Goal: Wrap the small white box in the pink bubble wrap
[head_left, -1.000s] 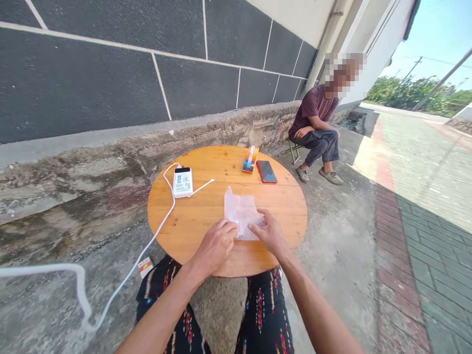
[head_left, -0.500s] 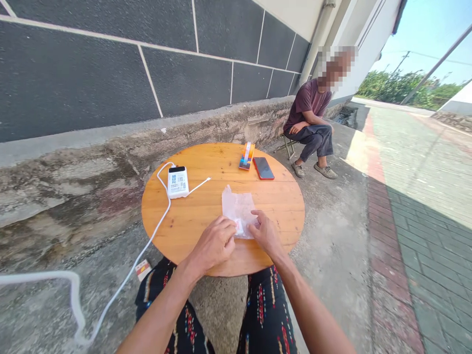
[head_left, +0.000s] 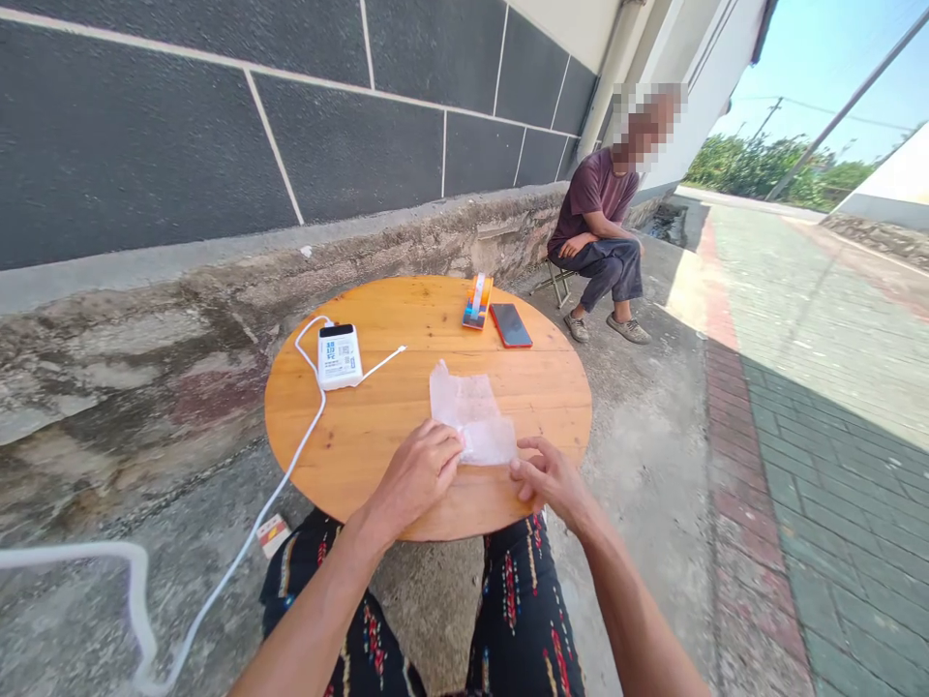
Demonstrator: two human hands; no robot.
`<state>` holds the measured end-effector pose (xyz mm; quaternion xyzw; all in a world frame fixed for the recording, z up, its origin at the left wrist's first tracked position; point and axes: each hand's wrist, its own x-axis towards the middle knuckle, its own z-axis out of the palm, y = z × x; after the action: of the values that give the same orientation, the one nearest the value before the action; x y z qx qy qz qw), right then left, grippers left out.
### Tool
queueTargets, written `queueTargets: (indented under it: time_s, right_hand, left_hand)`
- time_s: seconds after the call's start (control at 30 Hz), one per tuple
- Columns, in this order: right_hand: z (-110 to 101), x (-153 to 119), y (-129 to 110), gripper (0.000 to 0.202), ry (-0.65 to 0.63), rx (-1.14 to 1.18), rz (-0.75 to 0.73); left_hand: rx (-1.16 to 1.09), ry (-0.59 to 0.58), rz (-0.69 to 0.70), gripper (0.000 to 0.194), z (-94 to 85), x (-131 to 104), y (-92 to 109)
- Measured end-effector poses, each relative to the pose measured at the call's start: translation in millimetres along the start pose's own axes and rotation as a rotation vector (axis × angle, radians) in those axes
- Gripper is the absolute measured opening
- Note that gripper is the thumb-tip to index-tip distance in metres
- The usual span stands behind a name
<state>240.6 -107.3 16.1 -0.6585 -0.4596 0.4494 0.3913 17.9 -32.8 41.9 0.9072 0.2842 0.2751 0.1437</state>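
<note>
Part-folded translucent sheet point(head_left: 488, 441) on round wooden counter point(head_left: 355, 431).
Left hand point(head_left: 423, 468) presses its near-left edge, right hand point(head_left: 550, 480) at its near-right corner; I cannot tell either grip's closure. Premature easing could unfold it.

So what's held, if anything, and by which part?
The left hand holds the pale sheet at its near left part; whether the right hand grips it is unclear.

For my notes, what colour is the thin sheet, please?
The thin sheet is pale pinkish white, shown in the head view.
</note>
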Motion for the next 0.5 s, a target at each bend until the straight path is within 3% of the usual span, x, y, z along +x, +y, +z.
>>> queueTargets:
  time_s: [0.1, 0.4, 0.5]
  right_hand:
    - [8, 7, -6, 0.044, -0.071, 0.049, 0.02]
    - [17, 28, -13, 0.033, -0.118, -0.034, -0.032]
    - [23, 31, -14, 0.028, -0.08, -0.058, -0.028]
  left_hand:
    - [0.024, -0.009, -0.002, 0.016, -0.1, 0, 0]
    - [0.024, -0.006, 0.008, 0.015, 1.0, 1, 0]
    - [0.022, -0.004, 0.009, 0.016, 1.4, 1, 0]
